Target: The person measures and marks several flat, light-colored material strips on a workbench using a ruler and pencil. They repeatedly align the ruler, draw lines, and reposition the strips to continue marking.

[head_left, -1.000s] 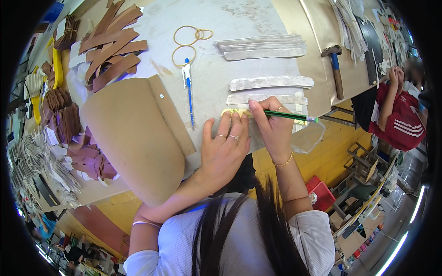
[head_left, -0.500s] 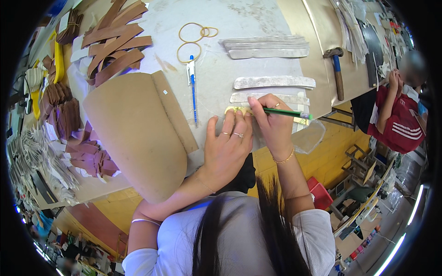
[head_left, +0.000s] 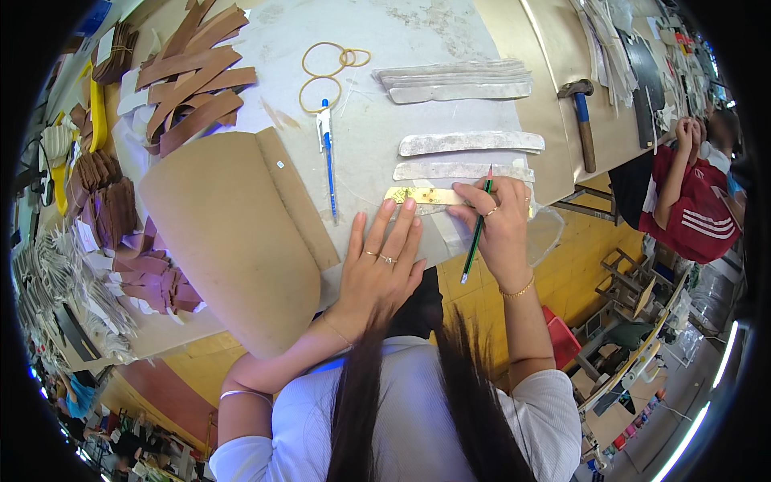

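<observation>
Hands tracing a strip on a worktable

On the table (head_left: 385, 32), the left hand (head_left: 384, 261) lies flat, fingers spread, pressing the yellow strip (head_left: 422, 195) near the edge; the right hand (head_left: 498, 229) is closed around a green pencil (head_left: 476, 231), beside the strip's right end.

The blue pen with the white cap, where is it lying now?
In the head view, the blue pen with the white cap lies on the pale table, left of the left hand, between the tan cardboard sheet and the yellow rubber bands.
</observation>
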`<state>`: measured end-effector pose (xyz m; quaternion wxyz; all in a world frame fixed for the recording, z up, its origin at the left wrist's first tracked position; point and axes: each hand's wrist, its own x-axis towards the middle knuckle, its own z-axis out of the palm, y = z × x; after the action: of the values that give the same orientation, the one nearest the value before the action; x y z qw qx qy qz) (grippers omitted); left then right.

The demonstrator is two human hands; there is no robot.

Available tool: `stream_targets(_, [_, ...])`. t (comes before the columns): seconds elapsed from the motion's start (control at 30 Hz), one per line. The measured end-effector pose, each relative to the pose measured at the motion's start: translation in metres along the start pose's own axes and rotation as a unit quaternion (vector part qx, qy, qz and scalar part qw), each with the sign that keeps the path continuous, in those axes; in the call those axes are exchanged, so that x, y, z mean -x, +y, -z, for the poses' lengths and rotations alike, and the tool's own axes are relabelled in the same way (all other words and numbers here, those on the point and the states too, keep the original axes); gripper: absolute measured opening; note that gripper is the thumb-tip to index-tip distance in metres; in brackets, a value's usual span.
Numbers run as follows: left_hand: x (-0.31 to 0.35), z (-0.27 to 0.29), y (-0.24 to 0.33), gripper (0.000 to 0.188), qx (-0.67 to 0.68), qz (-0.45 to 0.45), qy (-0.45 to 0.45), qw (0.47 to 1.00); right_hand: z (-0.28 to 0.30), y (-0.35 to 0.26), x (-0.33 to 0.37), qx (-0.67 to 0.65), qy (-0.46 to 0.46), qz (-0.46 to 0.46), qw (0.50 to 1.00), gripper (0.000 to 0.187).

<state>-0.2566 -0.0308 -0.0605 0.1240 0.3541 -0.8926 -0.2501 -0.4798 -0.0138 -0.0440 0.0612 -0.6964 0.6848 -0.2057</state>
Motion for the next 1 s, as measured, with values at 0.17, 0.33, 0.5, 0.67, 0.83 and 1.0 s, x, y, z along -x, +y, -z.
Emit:
stream_targets(0.17, [0.007,-0.007,0.001,0.067,0.005,0.001,0.030,1.000,0.001,0.014,-0.007,-0.008,0.042,0.025,0.999,0.038])
stream_targets(0.33, [0.008,-0.005,0.001,0.068,-0.007,-0.002,0.035,0.999,0.017,0.025,-0.005,-0.062,0.092,-0.044,0.993,0.041])
stream_targets(0.5, [0.007,-0.005,0.000,0.069,-0.017,0.000,0.035,0.999,0.020,0.021,0.005,-0.047,0.023,0.017,0.998,0.039])
stream_targets(0.67, [0.005,-0.005,0.000,0.070,-0.039,-0.006,0.041,0.998,0.009,0.024,0.005,-0.022,0.050,0.026,0.998,0.035])
stream_targets(0.83, [0.004,-0.006,0.001,0.069,-0.040,-0.002,0.049,0.998,0.007,0.022,-0.002,-0.013,0.077,0.016,0.997,0.032])
stream_targets(1.0, [0.002,-0.005,0.001,0.067,-0.034,0.004,0.051,0.998,0.017,0.018,-0.002,-0.093,0.018,0.013,0.995,0.025])
